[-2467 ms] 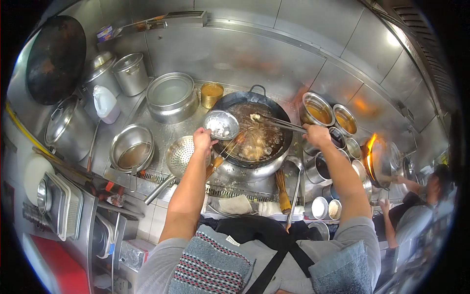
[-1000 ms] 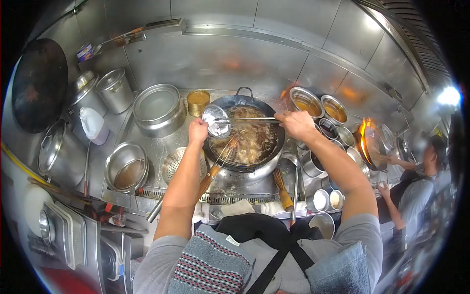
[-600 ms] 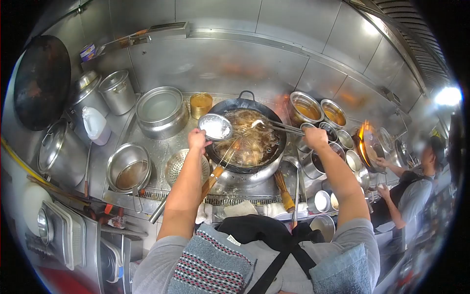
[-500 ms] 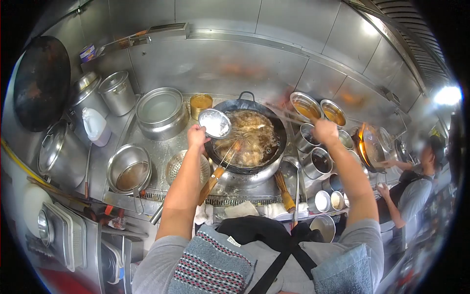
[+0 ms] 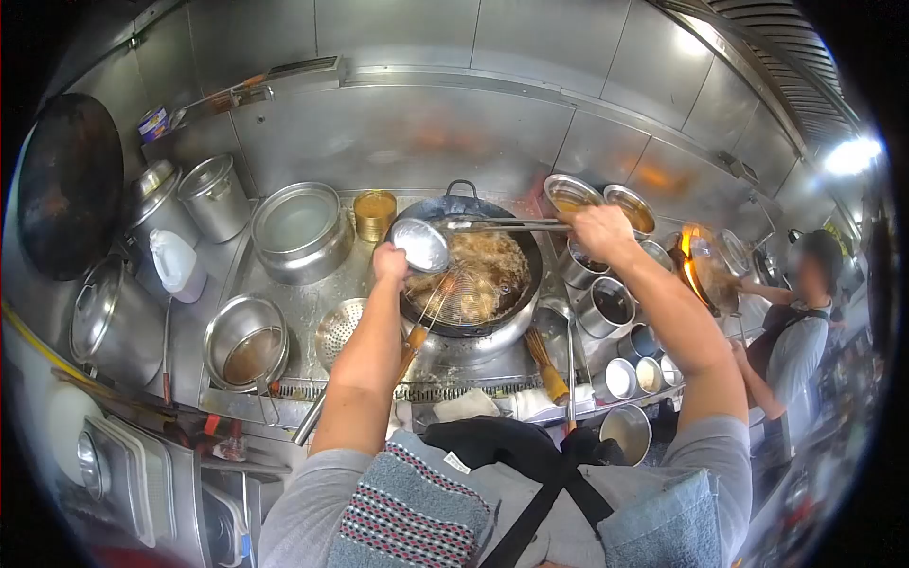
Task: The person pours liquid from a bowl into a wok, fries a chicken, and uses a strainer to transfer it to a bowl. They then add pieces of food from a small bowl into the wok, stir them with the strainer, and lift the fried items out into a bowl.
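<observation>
My left hand grips a small metal bowl by its edge; the bowl is tilted over the wok and has white residue inside. In my right hand are long metal tongs, held level across the far part of the wok, with their tips close to the bowl's rim. Below both hands, the dark wok holds bubbling brown oil with pale food in it. A wire skimmer rests in the near part of the wok, its wooden handle passing beside my left forearm.
Left of the wok stand a can, a large metal pot, a perforated ladle and a strainer over a pot. Metal containers line the right side. Flames rise at another wok near a co-worker. A bamboo brush lies in front.
My right hand has moved left, bringing the tongs over the wok toward the bowl. The bowl tilts more steeply. The view has shifted slightly, and the co-worker has moved a little.
</observation>
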{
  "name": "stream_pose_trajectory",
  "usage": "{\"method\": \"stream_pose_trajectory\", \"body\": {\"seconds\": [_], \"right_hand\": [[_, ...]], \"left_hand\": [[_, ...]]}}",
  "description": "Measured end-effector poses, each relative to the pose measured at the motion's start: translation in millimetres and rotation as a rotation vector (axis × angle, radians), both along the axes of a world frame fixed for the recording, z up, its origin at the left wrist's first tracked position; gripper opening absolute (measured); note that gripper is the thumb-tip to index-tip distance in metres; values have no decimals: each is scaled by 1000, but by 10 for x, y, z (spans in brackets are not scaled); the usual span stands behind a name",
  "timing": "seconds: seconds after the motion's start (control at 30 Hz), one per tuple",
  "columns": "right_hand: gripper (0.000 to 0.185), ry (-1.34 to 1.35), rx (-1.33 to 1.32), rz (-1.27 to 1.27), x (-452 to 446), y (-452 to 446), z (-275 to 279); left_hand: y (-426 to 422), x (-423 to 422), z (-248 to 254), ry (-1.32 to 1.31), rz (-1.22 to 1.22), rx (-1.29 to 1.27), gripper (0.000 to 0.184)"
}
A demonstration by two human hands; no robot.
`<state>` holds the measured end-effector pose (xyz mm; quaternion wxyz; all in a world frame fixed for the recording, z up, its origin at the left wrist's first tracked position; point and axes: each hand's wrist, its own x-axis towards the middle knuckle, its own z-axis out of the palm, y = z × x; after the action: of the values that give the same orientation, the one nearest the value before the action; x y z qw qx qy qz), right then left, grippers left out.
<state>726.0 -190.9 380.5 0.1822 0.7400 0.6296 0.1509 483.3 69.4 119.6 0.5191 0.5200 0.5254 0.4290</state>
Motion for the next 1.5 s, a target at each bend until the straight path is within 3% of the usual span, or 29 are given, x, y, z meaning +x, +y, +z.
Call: {"method": "stream_pose_trajectory", "body": {"seconds": [0.03, 0.17, 0.27, 0.33, 0.43, 0.6, 0.7, 0.83, 0.97, 1.07, 1.17, 1.23, 1.3, 1.43, 1.5], "right_hand": [[31, 35, 35, -45, 92, -59, -55], [31, 129, 34, -193, 419, -29, -817], [43, 138, 82, -192, 505, -59, -839], [54, 106, 151, -120, 478, -146, -567], [53, 79, 155, 30, 122, -245, -61], [34, 87, 31, 145, -197, 46, -491], [29, 140, 97, 174, -66, 25, -582], [30, 215, 189, -108, 168, -188, -461], [35, 197, 125, -232, 467, -149, -868], [40, 179, 74, -350, 513, -169, -918], [46, 185, 249, -241, 507, -297, -486], [47, 153, 249, -216, 251, -348, -170], [43, 151, 192, -16, 55, -345, -75], [35, 147, 61, 15, -162, -47, -592], [33, 210, 37, 12, -194, -25, -675]], "left_hand": [[-45, -54, -42, -151, 20, -122, 8], [-142, -275, -163, -276, 29, -170, 9], [-90, -432, -85, -339, -43, -141, 15], [-7, -522, -4, -254, -130, -114, 19], [60, -556, 156, -144, -184, -28, 15], [8, -410, 340, -57, -293, 19, 19], [22, -490, 217, 11, -230, -71, 15], [62, -700, -51, -122, -98, -157, 11], [88, -690, -186, -212, -88, -122, 13], [-25, -674, 22, -212, -99, -63, 15], [-29, -656, 173, -78, -111, 21, 17], [-52, -567, 238, -71, -112, 51, 19], [-103, -434, 315, -61, -123, 86, 20], [-58, -179, 124, -85, -203, 198, 18], [63, -195, -78, 202, -135, 310, 17]]}}
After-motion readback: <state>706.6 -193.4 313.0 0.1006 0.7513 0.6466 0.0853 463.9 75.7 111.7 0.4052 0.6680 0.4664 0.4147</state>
